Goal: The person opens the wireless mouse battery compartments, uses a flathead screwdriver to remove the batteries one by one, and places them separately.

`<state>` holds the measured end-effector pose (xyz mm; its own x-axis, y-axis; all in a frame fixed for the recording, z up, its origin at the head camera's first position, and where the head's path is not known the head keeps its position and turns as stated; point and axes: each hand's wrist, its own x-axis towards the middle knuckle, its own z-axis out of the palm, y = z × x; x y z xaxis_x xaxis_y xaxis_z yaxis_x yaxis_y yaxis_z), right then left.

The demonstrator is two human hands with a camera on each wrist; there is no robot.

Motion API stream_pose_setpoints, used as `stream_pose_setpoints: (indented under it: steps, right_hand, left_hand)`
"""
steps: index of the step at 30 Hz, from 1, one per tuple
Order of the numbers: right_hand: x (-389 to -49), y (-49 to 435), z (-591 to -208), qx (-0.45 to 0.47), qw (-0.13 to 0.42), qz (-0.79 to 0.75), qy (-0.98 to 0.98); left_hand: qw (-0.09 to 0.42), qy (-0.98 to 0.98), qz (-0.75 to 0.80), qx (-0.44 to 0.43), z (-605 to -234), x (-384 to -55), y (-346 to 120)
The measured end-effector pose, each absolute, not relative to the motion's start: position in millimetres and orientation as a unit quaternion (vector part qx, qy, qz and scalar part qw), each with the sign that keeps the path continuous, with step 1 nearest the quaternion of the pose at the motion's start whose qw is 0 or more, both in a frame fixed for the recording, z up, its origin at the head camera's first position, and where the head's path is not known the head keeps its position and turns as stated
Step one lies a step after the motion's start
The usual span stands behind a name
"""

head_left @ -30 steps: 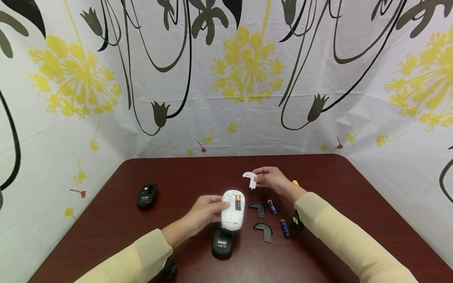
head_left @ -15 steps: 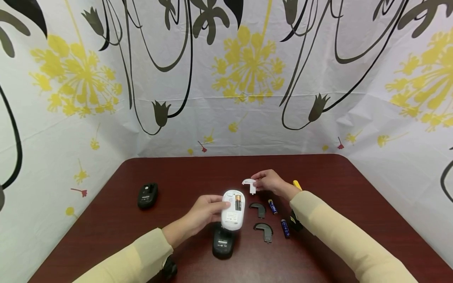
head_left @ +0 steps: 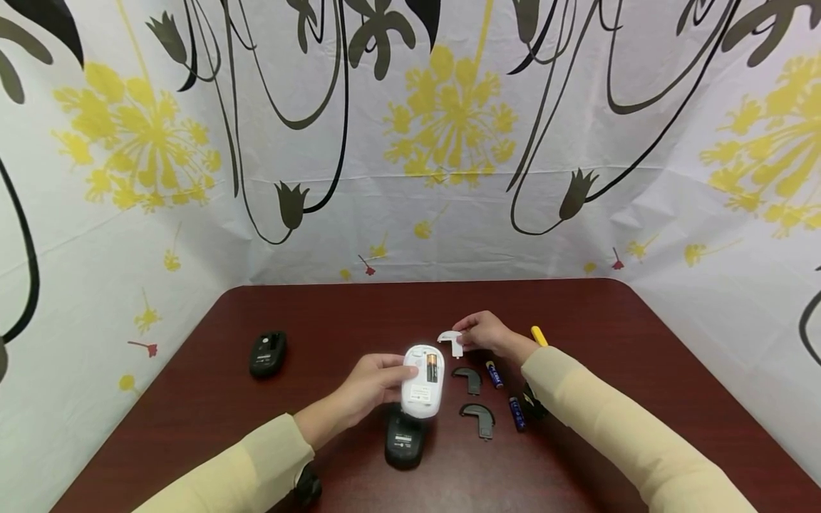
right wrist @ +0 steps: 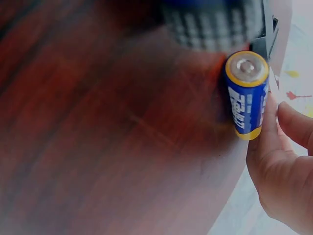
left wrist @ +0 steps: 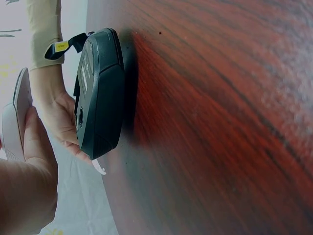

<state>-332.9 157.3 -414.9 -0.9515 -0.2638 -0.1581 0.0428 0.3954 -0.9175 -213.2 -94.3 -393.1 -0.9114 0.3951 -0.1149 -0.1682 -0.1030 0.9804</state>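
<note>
My left hand point(head_left: 365, 385) grips a white computer mouse point(head_left: 420, 399), its underside up and a battery point(head_left: 432, 368) lying in the uncovered slot. Between the fingertips of my right hand point(head_left: 489, 333) is a white battery cover point(head_left: 454, 343), just beyond the mouse. Under the white mouse's near end, a black mouse point(head_left: 404, 442) lies belly-up on the table; the left wrist view shows this black mouse point(left wrist: 102, 93) side-on. Two dark grey battery covers point(head_left: 473, 382) lie right of the mice. Beside them are two blue batteries point(head_left: 517, 415), one of them a sharp blue battery point(right wrist: 248, 98) in the right wrist view.
Another black mouse point(head_left: 267, 355) sits at the table's left. A yellow rod-like item point(head_left: 539, 335) pokes out behind the right forearm, mostly hidden. The dark red table point(head_left: 346, 313) ends at a patterned cloth point(head_left: 449, 235) along the back and sides.
My right hand has come slightly lower and nearer the white mouse, still pinching the white cover. More of the yellow item shows now. The left hand and its mouse have stayed still.
</note>
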Motion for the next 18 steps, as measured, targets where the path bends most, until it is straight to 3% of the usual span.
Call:
stream_pose_setpoints:
  steps: [18]
  right_hand:
    - [-332.6, 158.7, -414.9, -0.07, 0.124, -0.479, 0.866]
  left_hand:
    - [0.189, 0.642, 0.738, 0.085, -393.1, -211.3, -94.0]
